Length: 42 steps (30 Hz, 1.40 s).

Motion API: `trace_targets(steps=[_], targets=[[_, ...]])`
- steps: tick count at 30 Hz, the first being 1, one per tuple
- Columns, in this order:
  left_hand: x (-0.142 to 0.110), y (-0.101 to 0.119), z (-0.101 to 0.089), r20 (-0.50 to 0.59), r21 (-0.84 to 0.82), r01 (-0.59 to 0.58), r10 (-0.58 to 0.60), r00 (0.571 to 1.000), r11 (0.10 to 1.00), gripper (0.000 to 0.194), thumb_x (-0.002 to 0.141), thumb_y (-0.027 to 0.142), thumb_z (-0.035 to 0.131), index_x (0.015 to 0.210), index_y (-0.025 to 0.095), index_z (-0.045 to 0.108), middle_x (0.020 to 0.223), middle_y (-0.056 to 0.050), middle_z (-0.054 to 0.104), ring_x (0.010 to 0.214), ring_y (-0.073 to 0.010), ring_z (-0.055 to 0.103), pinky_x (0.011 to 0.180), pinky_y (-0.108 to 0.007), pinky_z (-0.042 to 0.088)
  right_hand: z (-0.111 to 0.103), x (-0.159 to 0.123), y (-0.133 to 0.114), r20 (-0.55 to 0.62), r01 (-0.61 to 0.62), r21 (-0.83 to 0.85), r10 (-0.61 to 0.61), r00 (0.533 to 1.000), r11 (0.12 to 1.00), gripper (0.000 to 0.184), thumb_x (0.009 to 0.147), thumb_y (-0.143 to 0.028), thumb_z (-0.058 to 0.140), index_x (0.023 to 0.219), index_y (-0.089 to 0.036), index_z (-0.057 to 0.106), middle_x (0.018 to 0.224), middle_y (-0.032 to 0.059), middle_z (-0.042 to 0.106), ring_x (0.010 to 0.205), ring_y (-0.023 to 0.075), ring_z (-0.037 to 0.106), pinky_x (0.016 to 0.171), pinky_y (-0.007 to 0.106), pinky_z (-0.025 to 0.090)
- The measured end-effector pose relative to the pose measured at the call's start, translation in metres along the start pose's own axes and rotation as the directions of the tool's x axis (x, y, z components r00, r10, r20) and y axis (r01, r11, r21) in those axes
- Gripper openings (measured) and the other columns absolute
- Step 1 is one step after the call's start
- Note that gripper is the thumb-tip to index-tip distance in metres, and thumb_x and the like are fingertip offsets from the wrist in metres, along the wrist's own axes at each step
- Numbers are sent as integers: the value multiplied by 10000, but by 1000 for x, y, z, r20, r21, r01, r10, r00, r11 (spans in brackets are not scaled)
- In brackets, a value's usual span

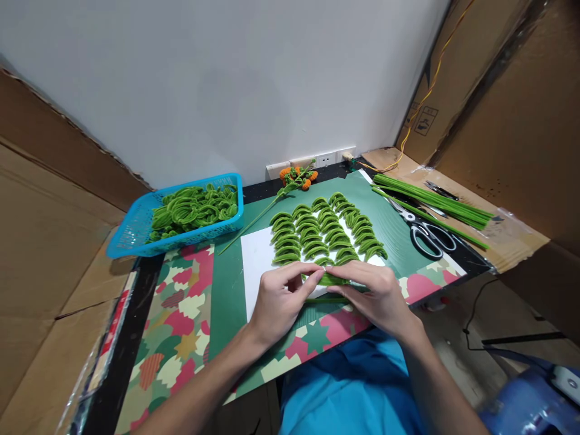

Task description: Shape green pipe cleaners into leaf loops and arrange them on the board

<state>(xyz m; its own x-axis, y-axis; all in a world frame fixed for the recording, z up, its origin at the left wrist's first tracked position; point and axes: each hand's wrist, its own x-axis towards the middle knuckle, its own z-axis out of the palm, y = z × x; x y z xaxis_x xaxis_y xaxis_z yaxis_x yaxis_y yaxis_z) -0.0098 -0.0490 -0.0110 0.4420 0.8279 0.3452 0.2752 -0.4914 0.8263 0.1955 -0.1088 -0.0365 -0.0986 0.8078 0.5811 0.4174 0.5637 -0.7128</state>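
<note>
Our two hands pinching a green fuzzy piece, rows of curved green pieces just beyond, basket at left.

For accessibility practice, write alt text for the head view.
A person's left hand and right hand pinch fuzzy green material beside rows of curved green pieces; left, a blue basket holds green loops; right, scissors and green stems.
</note>
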Motion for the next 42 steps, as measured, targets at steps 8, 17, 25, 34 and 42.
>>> trace_targets(steps=[8, 17, 25, 34, 42], targets=[[-1, 5, 0, 101, -187, 186, -169, 980, 965, 149, 931, 272, 773, 1029, 189, 848, 639, -2, 739, 413, -101, 578, 429, -212, 459, -1, 1, -2, -99, -43, 90, 52, 994, 995, 320, 937, -117, 789, 1209, -286, 805, 1032, 38, 854, 886, 201, 819, 765, 283, 652], [-1, 4, 3, 35, -226, 229, -227, 973, 947, 144, 911, 299, 804, 969, 171, 833, 609, -4, 727, 359, -103, 583, 357, -198, 448, 3, -1, -7, -120, -111, 55, 117, 986, 992, 294, 948, -149, 779, 1217, -265, 796, 1044, 42, 844, 882, 199, 805, 764, 293, 634], [0, 9, 2, 50, -242, 205, -199, 979, 948, 108, 898, 266, 812, 896, 160, 835, 679, -32, 782, 364, -96, 600, 349, -184, 453, 9, -1, -8, -176, -126, 51, 133, 975, 991, 210, 928, -141, 792, 1095, -264, 821, 968, 15, 850, 809, 190, 808, 740, 282, 641], [-2, 5, 5, 44, -235, 222, -218, 975, 946, 172, 855, 271, 845, 983, 156, 844, 689, -35, 795, 401, -134, 658, 392, -210, 522, 13, 2, -15, -243, -132, 12, 131, 961, 991, 235, 988, -135, 708, 1138, -282, 815, 1029, 29, 848, 888, 210, 809, 807, 329, 659], [-5, 2, 1, 52, -152, 210, -204, 978, 966, 128, 888, 242, 795, 936, 173, 892, 617, -48, 785, 400, -152, 650, 380, -225, 500, 25, 1, -20, -284, -86, -120, 49, 958, 989, 230, 995, -94, 688, 1130, -230, 815, 988, 68, 851, 839, 226, 814, 755, 338, 661]])
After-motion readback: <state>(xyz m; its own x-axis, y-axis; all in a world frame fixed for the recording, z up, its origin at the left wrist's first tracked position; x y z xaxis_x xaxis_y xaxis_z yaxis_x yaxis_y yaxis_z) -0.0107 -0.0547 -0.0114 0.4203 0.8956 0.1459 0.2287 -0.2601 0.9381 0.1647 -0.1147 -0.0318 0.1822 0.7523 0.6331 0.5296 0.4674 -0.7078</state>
